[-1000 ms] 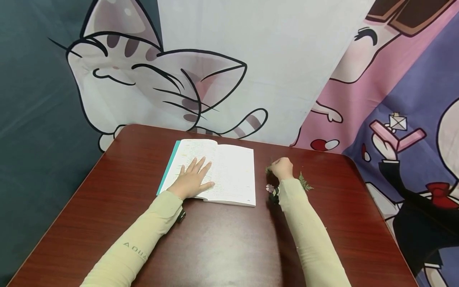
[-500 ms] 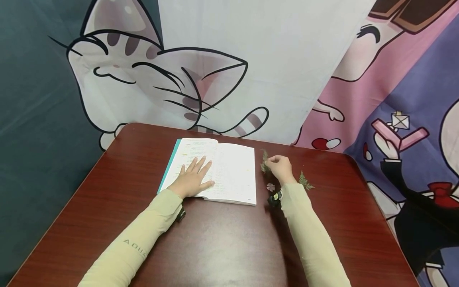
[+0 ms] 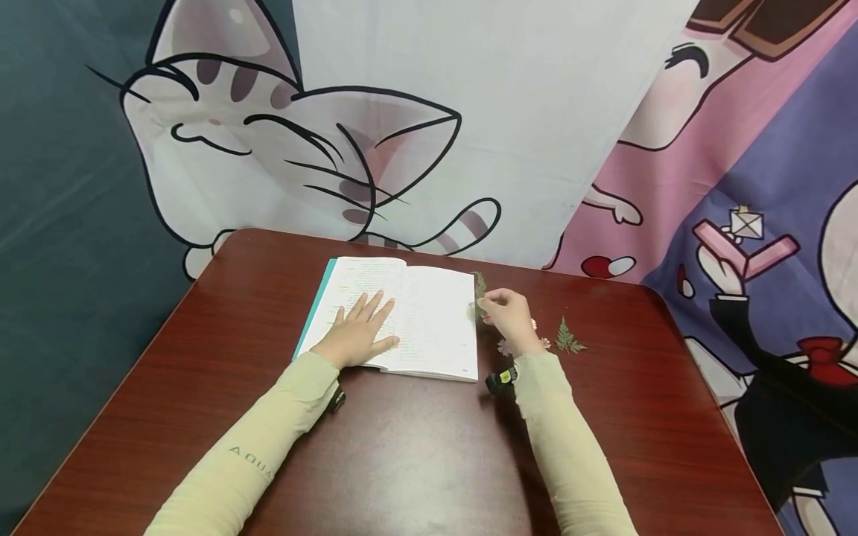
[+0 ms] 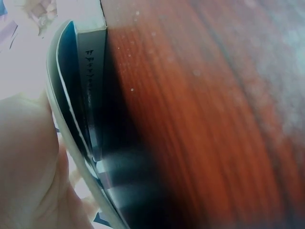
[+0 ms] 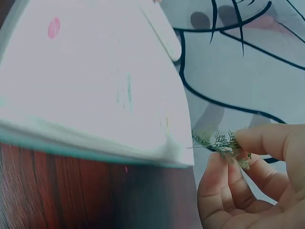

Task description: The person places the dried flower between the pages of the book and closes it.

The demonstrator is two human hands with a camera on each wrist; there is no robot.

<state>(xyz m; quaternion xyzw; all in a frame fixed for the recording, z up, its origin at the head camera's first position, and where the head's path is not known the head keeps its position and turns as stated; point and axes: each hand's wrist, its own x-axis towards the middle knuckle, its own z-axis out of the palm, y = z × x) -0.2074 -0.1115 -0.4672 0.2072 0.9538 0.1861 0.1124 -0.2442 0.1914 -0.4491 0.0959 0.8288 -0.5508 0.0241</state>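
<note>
An open book (image 3: pixel 439 327) with white pages and a teal cover edge lies on the table. My left hand (image 3: pixel 357 335) rests with fingers spread on its left page; the left wrist view shows the palm side beside the book's curved edge (image 4: pixel 71 105). Between thumb and fingertips my right hand (image 3: pixel 512 313) pinches a green fern-like leaf sprig (image 5: pixel 221 145), held just off the right page's outer edge. In the head view the sprig (image 3: pixel 480 286) stands partly hidden behind those fingers.
Another green leaf sprig (image 3: pixel 568 339) lies on the reddish-brown table (image 3: pixel 415 461), right of my right hand. Small pale pink flowers (image 3: pixel 504 348) lie close by that hand, partly hidden by it. A cartoon-printed cloth (image 3: pixel 523 149) hangs behind the table.
My right hand has lifted the leaf sprig from the table and moved left with it to the book's right edge. More flowers show behind the wrist. My left hand stays put.
</note>
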